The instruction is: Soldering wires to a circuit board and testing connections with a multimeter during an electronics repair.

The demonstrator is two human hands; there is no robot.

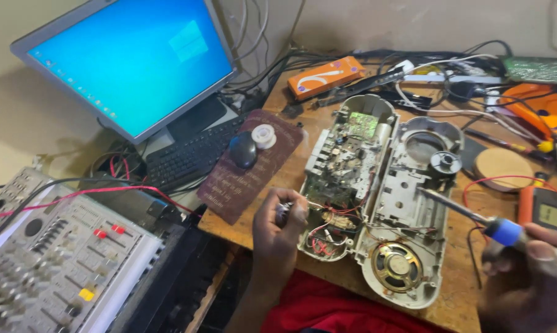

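Fingers of left hand point(282, 217) pinch thin wire; right hand point(531, 259) grips blue-collared soldering iron point(469, 216) over grey plastic radio point(377, 197).
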